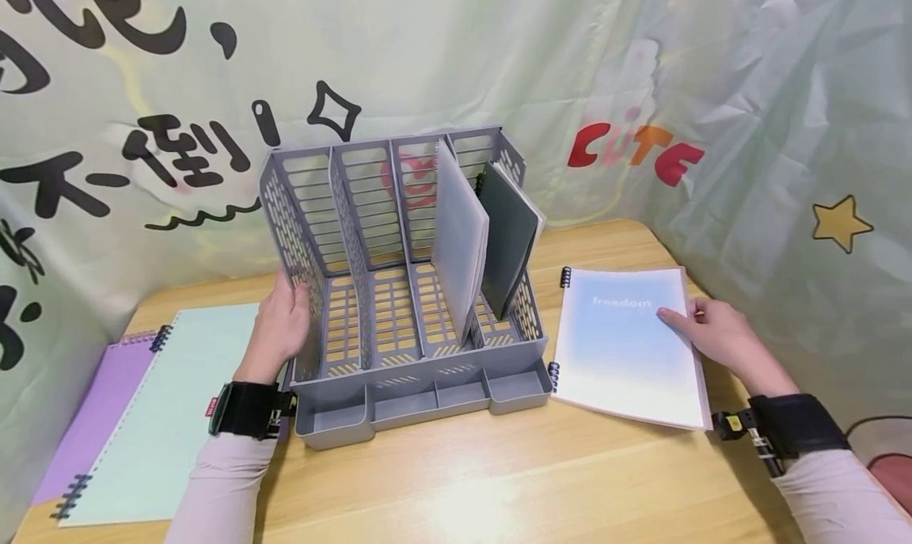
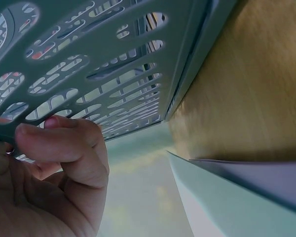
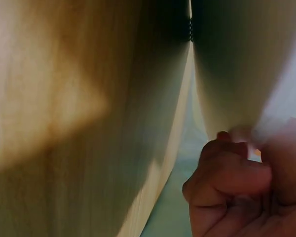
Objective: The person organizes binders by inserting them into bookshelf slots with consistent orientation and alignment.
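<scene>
A grey desk file organizer (image 1: pixel 420 374) with upright slots and small front trays stands mid-table. My left hand (image 1: pixel 279 330) grips the upper edge of its left side wall; in the left wrist view curled fingers (image 2: pixel 71 148) reach over the perforated panel (image 2: pixel 133 84). To the right of the organizer, my right hand (image 1: pixel 723 338) pinches the right edge of a spiral notebook (image 1: pixel 620 346) with a pale blue and white cover reading "freedom", thumb on top. The right wrist view shows that edge raised off the wooden table, its underside (image 3: pixel 237 64) in shadow.
A whitish notebook (image 1: pixel 459 227) and a dark-covered notebook (image 1: pixel 509 239) stand in the organizer's right slots. On the left of the table, a mint green spiral notebook (image 1: pixel 164 401) overlaps a purple one (image 1: pixel 93 417). A printed cloth (image 1: pixel 442 53) hangs behind the table.
</scene>
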A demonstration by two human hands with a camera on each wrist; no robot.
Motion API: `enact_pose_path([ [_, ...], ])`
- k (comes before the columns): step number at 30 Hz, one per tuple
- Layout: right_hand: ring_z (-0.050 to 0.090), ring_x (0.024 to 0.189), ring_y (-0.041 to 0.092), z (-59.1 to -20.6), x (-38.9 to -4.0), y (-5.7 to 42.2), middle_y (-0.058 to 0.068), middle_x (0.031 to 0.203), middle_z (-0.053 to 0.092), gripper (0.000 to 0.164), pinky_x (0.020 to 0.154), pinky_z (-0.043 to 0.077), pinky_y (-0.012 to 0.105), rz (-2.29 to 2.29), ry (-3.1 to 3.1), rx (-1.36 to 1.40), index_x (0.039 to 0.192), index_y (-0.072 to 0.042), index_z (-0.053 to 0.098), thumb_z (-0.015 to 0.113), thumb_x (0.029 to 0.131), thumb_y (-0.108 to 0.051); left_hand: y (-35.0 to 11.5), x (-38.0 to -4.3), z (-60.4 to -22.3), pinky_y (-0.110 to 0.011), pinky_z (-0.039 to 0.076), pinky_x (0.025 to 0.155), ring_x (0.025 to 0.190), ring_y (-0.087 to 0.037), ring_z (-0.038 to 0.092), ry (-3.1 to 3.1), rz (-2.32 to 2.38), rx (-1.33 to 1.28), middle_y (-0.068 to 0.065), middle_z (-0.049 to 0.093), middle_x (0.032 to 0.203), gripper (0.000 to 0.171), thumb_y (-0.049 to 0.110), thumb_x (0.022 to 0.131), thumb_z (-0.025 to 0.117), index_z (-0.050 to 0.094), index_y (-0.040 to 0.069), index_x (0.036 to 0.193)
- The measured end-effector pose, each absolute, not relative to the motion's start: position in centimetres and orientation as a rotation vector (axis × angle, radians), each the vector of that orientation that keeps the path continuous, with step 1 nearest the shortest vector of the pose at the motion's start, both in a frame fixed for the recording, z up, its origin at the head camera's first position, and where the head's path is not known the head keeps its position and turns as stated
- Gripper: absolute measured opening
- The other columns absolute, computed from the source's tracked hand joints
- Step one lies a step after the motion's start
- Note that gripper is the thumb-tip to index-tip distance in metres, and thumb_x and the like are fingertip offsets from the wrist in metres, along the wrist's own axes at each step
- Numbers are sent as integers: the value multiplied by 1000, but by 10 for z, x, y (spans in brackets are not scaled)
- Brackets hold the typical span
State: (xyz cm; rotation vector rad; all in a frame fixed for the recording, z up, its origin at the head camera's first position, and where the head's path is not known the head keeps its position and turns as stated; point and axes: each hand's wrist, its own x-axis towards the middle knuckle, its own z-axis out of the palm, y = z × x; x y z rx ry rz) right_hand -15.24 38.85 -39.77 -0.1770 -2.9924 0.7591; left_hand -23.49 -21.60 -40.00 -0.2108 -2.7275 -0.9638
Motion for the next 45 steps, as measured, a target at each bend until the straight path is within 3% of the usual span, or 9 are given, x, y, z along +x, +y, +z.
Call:
enact_pose_path([
  [4, 47, 59, 21, -397, -153, 388, 11, 67, 49, 56, 49, 36, 32, 809, -2995, -185, 85, 3, 45, 47, 97, -51, -215, -235, -399, -62, 40, 85, 113, -52, 46, -2723, -972, -212, -34, 44, 132, 45, 22, 106, 24, 23, 0, 146],
  [7, 58, 69, 26, -396, -152, 386, 21, 85, 60, 62, 53, 45, 33, 868, -2992, -187, 105, 11, 49, 45, 98, -50, -214, -235, -400, -62, 40, 85, 113, -52, 46, -2718, -972, -211, -34, 45, 131, 45, 22, 106, 25, 24, 0, 145],
  [18, 65, 76, 18, -385, -151, 380, 29, 109, 56, 69, 62, 53, 33, 1250, -2910, -209, 138, 13, 30, 38, 102, -45, -214, -234, -400, -62, 40, 85, 113, -51, 46, -2722, -958, -209, -34, 47, 129, 44, 23, 106, 24, 25, -1, 143],
  [35, 67, 75, 16, -373, -150, 376, 11, 96, 66, 64, 60, 55, 37, 1442, -2808, -218, 139, 10, 35, 40, 103, -42, -214, -233, -399, -62, 40, 84, 112, -52, 47, -2708, -967, -220, -35, 46, 130, 45, 21, 106, 25, 24, -1, 146],
  [45, 68, 73, 15, -367, -150, 373, 8, 92, 66, 62, 60, 56, 37, 1469, -2781, -175, 138, 12, 34, 39, 104, -39, -213, -233, -398, -62, 41, 84, 112, -52, 47, -2711, -967, -209, -34, 46, 130, 45, 20, 106, 26, 24, -1, 146],
])
